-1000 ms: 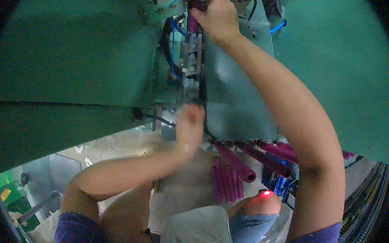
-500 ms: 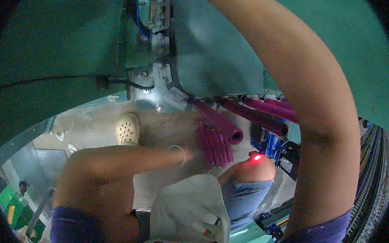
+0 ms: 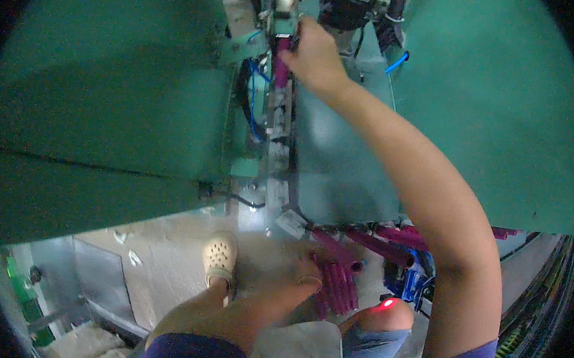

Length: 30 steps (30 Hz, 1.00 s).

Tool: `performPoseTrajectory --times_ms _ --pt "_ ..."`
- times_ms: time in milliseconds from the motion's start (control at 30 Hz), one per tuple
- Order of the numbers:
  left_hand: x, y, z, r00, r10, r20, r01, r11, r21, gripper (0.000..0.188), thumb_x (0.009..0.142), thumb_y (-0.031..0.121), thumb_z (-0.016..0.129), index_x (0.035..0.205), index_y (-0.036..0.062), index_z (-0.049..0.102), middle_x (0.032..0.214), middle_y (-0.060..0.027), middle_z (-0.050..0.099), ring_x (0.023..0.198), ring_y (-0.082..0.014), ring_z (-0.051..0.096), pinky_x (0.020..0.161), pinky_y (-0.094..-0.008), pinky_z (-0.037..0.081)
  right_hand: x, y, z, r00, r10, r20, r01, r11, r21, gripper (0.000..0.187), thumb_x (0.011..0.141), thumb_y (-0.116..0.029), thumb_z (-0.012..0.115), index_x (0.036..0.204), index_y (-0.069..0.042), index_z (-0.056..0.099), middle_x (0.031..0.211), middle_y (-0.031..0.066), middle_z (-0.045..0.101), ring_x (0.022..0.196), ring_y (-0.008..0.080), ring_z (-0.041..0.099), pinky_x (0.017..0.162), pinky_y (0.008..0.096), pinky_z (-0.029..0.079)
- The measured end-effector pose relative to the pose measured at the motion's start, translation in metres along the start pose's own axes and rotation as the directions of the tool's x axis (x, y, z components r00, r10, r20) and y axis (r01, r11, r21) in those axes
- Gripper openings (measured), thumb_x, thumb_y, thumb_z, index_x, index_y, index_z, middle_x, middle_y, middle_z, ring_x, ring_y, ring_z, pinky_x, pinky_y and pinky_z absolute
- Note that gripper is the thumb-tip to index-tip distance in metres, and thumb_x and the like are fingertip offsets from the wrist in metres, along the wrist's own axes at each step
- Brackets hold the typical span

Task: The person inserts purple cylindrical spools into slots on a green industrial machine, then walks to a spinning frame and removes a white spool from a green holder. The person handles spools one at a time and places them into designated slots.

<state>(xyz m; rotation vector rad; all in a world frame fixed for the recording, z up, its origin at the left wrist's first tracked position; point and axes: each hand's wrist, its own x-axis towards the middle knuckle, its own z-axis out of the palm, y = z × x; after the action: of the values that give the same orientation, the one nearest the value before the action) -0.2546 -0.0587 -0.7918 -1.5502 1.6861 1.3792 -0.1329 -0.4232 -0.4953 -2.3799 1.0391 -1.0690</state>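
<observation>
Smooth green-painted panels flank the hands. At the right hand, a round purple tube lies lengthwise along a narrow metal track, the thumb against it; its far end is hidden by machinery. That hand's other fingers are partly out of sight, so I cannot tell whether they grip. Nearer the body, the left hand is motion-blurred beside slim, ribbed-looking stacked tubes; its grasp is unclear. Just above it, hollow tubes slant out, their upper ends hidden.

Wide downward fisheye view from head height
</observation>
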Motion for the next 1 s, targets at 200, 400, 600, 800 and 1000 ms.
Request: performPoseTrajectory --times_ms 200,400,600,800,1000 --pt "0.0 -0.014 0.007 0.999 -0.033 -0.038 0.033 0.999 -0.016 0.03 0.069 0.026 0.067 0.086 0.0044 0.056 0.074 -0.0071 0.059 0.064 -0.0194 0.056 0.06 -0.0317 0.046 -0.008 -0.01 -0.013 0.976 0.128 0.177 -0.123 0.992 -0.041 0.058 0.06 -0.012 0.068 0.108 0.007 0.04 0.105 0.0256 0.047 0.099 0.0384 0.046 0.087 0.0388 0.039" --pt "-0.017 -0.035 0.017 0.98 -0.059 -0.19 0.021 0.98 -0.197 0.032 0.069 0.027 0.068 0.086 0.0037 0.055 0.076 -0.0071 0.058 0.065 -0.0195 0.056 0.061 -0.0318 0.046 -0.022 -0.057 -0.069 0.809 0.422 0.41 -0.399 0.905 -0.145 0.052 0.065 -0.01 0.063 0.106 0.011 0.039 0.107 0.0284 0.044 0.1 0.0384 0.045 0.088 0.0375 0.04" --pt "-0.151 -0.017 -0.059 0.929 0.124 -0.348 -0.303 0.797 -0.523 0.035 0.07 0.028 0.069 0.088 0.003 0.054 0.08 -0.0075 0.059 0.067 -0.0197 0.056 0.064 -0.0318 0.046 -0.098 -0.112 -0.16 0.96 0.095 0.264 -0.159 0.959 0.233 0.026 0.069 -0.005 0.056 0.089 0.009 0.049 0.091 0.0232 0.051 0.088 0.0378 0.051 0.073 0.0408 0.044" --pt "-0.267 0.062 -0.179 0.572 0.775 -0.27 -0.796 0.603 0.044 0.025 0.073 0.017 0.066 0.092 0.0045 0.056 0.088 -0.008 0.058 0.075 -0.0206 0.058 0.062 -0.0312 0.047 -0.216 -0.117 -0.23 0.969 0.136 0.207 -0.226 0.828 0.513 0.027 0.072 -0.01 0.059 0.096 -0.002 0.051 0.083 0.0119 0.055 0.069 0.0297 0.057 0.056 0.0369 0.048" --pt "-0.367 0.109 -0.291 0.673 0.688 -0.27 -0.642 0.726 0.247 0.033 0.062 0.013 0.074 0.09 0.0064 0.058 0.073 -0.0068 0.057 0.064 -0.0169 0.059 0.054 -0.027 0.048 -0.275 -0.111 -0.241 0.964 0.055 0.261 -0.172 0.877 0.448 0.042 0.076 -0.025 0.059 0.104 0.003 0.047 0.082 0.0118 0.055 0.066 0.0278 0.059 0.049 0.0342 0.049"
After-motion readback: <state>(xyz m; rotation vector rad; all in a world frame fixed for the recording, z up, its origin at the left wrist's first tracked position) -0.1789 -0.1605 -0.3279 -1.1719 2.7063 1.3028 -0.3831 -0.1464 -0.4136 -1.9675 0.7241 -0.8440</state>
